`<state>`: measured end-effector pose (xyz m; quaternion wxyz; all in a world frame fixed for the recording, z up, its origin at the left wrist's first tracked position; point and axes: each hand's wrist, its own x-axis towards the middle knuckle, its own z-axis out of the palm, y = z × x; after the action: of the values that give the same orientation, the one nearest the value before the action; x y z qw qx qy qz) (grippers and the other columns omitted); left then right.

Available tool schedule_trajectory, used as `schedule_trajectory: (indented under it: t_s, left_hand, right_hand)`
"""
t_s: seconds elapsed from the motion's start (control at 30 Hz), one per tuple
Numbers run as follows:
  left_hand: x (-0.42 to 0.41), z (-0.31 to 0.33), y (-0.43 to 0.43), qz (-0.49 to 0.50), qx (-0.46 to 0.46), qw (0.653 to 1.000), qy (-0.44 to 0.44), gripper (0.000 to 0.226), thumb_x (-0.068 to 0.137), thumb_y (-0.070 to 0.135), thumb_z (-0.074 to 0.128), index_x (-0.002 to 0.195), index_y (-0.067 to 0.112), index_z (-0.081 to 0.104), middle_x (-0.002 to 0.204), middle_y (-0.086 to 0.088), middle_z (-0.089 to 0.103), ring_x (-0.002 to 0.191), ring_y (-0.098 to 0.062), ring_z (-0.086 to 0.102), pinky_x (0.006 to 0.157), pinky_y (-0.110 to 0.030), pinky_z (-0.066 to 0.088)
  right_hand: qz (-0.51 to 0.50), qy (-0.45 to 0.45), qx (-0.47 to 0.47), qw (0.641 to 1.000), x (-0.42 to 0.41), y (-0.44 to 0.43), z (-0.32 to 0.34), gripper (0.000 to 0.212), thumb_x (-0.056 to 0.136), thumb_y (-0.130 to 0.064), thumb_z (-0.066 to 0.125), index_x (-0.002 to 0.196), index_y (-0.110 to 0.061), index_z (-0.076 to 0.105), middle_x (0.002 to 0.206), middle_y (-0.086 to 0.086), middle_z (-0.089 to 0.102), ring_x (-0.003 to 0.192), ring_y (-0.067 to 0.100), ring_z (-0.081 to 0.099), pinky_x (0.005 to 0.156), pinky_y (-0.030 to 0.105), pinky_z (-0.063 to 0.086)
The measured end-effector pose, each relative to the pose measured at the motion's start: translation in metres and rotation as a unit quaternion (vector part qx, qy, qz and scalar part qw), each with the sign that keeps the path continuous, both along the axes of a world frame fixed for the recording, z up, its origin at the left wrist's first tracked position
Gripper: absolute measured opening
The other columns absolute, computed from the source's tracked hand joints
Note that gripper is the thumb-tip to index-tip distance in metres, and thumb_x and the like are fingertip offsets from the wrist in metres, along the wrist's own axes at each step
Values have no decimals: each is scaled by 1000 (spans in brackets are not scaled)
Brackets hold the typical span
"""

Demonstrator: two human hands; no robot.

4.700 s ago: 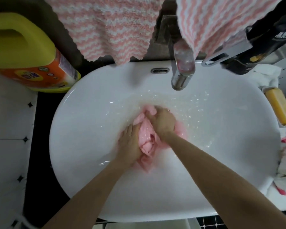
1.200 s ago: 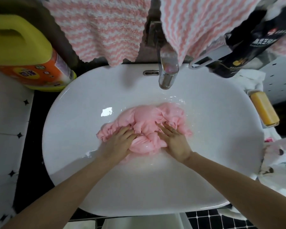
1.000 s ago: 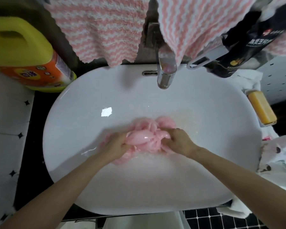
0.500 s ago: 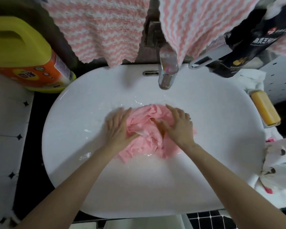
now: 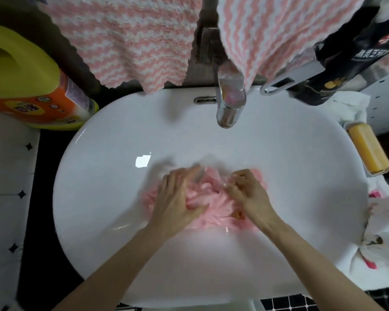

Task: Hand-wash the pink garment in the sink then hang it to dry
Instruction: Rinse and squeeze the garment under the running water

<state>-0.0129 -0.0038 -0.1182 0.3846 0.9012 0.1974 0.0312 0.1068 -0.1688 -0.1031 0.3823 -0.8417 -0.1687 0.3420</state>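
The wet pink garment (image 5: 208, 198) lies bunched in the middle of the white sink (image 5: 99, 171), in shallow water. My left hand (image 5: 177, 198) lies on its left side, fingers curled into the cloth. My right hand (image 5: 247, 194) is on its right side, its fingers bent and gathering folds. Both hands are blurred by motion. Much of the garment is hidden under the hands.
A chrome tap (image 5: 228, 104) juts over the sink's back edge. Pink-and-white striped towels (image 5: 130, 41) hang above. A yellow and orange detergent jug (image 5: 27, 86) stands at the left. A yellow soap bar (image 5: 368, 153), a black bottle (image 5: 346, 59) and patterned cloth (image 5: 386, 239) sit at the right.
Half a second ago both hands lay flat on the spread garment nearer the tap. Now they have pulled toward me and their fingers bunch the cloth together.
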Motion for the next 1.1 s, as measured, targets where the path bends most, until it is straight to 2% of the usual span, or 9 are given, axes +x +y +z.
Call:
schedule_trajectory:
  t_s: [0.07, 0.17, 0.4, 0.53, 0.7, 0.83, 0.9, 0.97, 1.1]
  left_hand:
    - [-15, -28, -12, -65, 159, 984, 51, 95, 59, 69, 54, 142, 32, 27, 142, -8, 43, 124, -28, 44, 100, -47, 40]
    - [-19, -52, -25, -70, 207, 973, 78, 97, 65, 75, 51, 142, 17, 38, 148, -9, 38, 128, -33, 43, 100, -51, 36]
    - [18, -70, -27, 49, 269, 961, -48, 46, 86, 42, 56, 115, 7, 56, 102, -11, 63, 89, -31, 56, 75, -40, 46]
    - [39, -81, -13, 35, 303, 952, -20, 40, 90, 41, 36, 100, 6, 52, 90, -13, 64, 83, -29, 58, 74, -38, 41]
    - [73, -43, 1, 6, 190, 982, 23, 22, 81, 24, 42, 102, 24, 49, 77, -1, 67, 72, -20, 65, 71, -26, 37]
    - [92, -28, 24, 54, -34, 979, 195, 46, 84, 31, 63, 124, 14, 49, 118, -10, 63, 108, -30, 59, 85, -35, 46]
    - [80, -8, 39, 40, -160, 977, 135, 63, 79, 29, 74, 131, 14, 40, 123, -7, 58, 108, -26, 57, 88, -33, 47]
    - [54, 10, 46, 23, -197, 978, 62, 68, 77, 27, 76, 133, 19, 38, 111, -5, 61, 101, -22, 60, 87, -33, 49]
    - [3, 6, 35, 88, -84, 991, 60, 62, 80, 40, 68, 133, 26, 41, 98, 2, 64, 99, -21, 64, 83, -38, 52]
  right_hand:
    - [89, -160, -73, 980, -17, 3, -17, 75, 72, -80, 40, 124, -29, 54, 146, 1, 36, 129, 18, 40, 105, 35, 34]
    - [147, -243, -104, 953, -35, 13, -48, 67, 84, -74, 31, 141, -37, 38, 156, 5, 23, 130, 35, 38, 104, 52, 32]
    - [118, -374, -160, 906, -15, 35, -77, 51, 87, -48, 33, 111, -15, 65, 109, 12, 64, 91, 34, 62, 81, 41, 46]
    - [99, -384, -210, 894, -4, 48, -82, 48, 80, -44, 39, 95, -13, 72, 89, 10, 68, 76, 29, 66, 72, 35, 51]
    - [21, -336, -200, 920, 14, 75, -69, 36, 77, -37, 38, 61, -15, 62, 58, 7, 60, 52, 25, 59, 58, 27, 38]
    - [-64, -123, -172, 975, 36, 81, -43, 41, 96, -42, 41, 86, -11, 64, 75, 12, 61, 70, 26, 56, 64, 31, 39]
    - [-162, 33, -20, 986, 48, 64, -21, 22, 89, -31, 57, 105, -17, 62, 81, 10, 65, 69, 24, 59, 60, 27, 48]
    - [-207, 106, 86, 969, 49, 36, -1, 34, 85, -12, 63, 116, -26, 57, 89, 12, 66, 73, 24, 63, 60, 24, 52]
    - [14, -101, -197, 975, 22, 2, 4, 49, 81, -47, 51, 123, -25, 61, 123, 16, 56, 112, 37, 53, 93, 43, 46]
